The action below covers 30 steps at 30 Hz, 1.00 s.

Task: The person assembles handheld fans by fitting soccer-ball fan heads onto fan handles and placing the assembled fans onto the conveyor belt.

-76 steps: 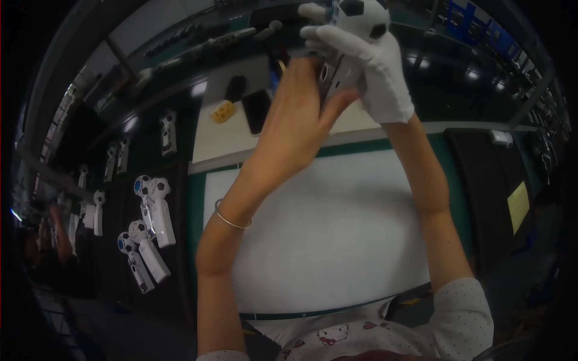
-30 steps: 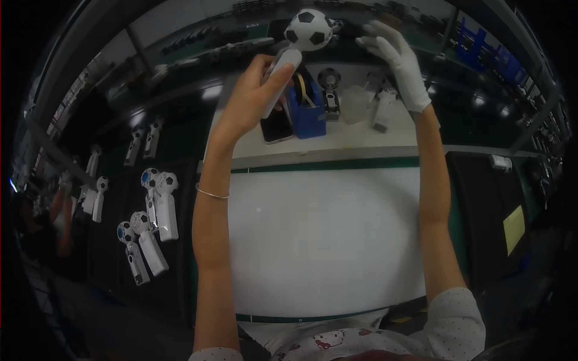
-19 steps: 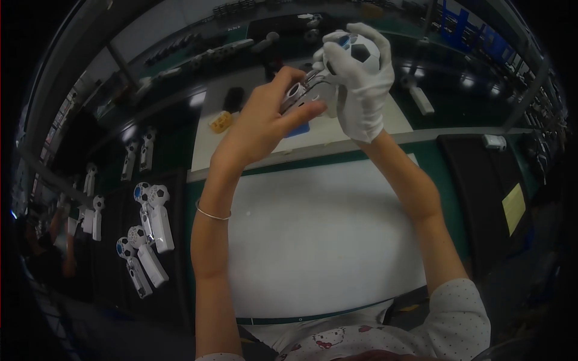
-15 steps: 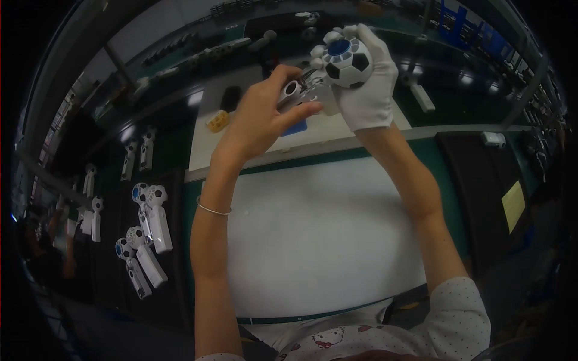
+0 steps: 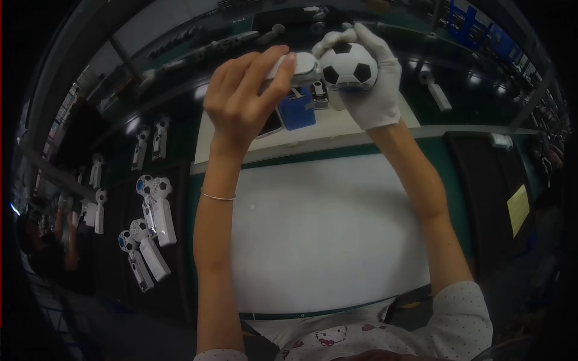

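Note:
My right hand (image 5: 380, 90), in a white glove, wraps round the black-and-white soccer-ball head of a handheld fan (image 5: 349, 63). My bare left hand (image 5: 241, 99) grips the fan's white handle, thumb and fingers closed over it. The handle points left from the ball, with its smooth rounded side facing up. Both hands hold the fan above the raised white shelf at the far side of the bench. Beneath it stand a blue container (image 5: 297, 111) and a small metallic part (image 5: 320, 96). The glove hides the ball's right side.
A white mat (image 5: 331, 234) covers the bench before me. Several similar fans (image 5: 162, 219) lie on a dark tray at left. A right-hand dark tray bears a yellow note (image 5: 518, 209) and a white part (image 5: 500, 141). Another person (image 5: 54, 240) is at far left.
The fan has been turned over: the ball's blue disc and the handle's open inner side no longer face up. My left hand has rolled over the handle, uncovering the blue container.

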Tool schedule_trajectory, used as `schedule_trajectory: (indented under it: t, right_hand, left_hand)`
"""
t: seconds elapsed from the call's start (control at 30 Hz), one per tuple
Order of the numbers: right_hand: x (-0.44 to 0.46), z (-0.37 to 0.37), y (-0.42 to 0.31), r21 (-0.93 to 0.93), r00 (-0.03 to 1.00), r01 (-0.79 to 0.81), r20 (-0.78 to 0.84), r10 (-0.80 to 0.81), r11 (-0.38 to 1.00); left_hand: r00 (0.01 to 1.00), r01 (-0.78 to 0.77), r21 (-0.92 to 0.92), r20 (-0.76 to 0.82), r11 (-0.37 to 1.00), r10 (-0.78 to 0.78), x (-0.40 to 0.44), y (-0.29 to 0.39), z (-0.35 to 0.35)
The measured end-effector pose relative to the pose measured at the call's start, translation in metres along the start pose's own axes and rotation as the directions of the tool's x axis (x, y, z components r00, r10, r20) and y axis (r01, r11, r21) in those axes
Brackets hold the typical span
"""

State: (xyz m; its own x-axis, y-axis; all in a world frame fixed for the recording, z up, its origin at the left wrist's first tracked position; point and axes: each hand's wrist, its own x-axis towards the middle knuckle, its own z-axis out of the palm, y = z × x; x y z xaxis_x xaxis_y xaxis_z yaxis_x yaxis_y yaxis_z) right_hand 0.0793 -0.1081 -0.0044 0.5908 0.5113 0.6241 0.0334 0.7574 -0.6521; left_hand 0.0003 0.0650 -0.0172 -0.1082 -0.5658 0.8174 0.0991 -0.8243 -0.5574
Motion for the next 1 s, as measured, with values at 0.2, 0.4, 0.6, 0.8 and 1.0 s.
schedule_trajectory:
  t: [0.2, 0.4, 0.6, 0.8, 1.0]
  right_hand:
    - [-0.010, 0.018, -0.018, -0.191, 0.964, 0.217, 0.198, -0.179, 0.957]
    - [-0.025, 0.027, -0.016, -0.634, 0.885, 0.465, 0.352, -0.305, 0.618]
    - [-0.003, 0.008, -0.004, -0.601, 0.684, 0.722, 0.543, -0.488, 0.344]
    - [0.005, 0.005, -0.018, -0.812, 0.952, 0.299, 0.218, -0.215, 0.501]
    - [0.011, -0.013, -0.019, -0.752, 0.990, -0.030, -0.113, -0.085, 0.658]
  left_hand:
    - [0.793, 0.609, -0.707, 0.525, 0.360, -0.311, -0.003, 0.009, -0.002]
    - [0.532, 0.749, -0.464, 0.847, -0.474, 0.012, -0.030, 0.015, -0.001]
    - [0.410, 0.888, -0.445, 0.879, -0.115, -0.242, -0.023, -0.004, -0.002]
    - [0.053, 0.351, 0.726, 0.615, 0.591, -0.787, -0.126, -0.085, -0.018]
    - [-0.222, 0.153, 0.875, 0.484, 0.460, -0.846, -0.206, -0.088, -0.039]
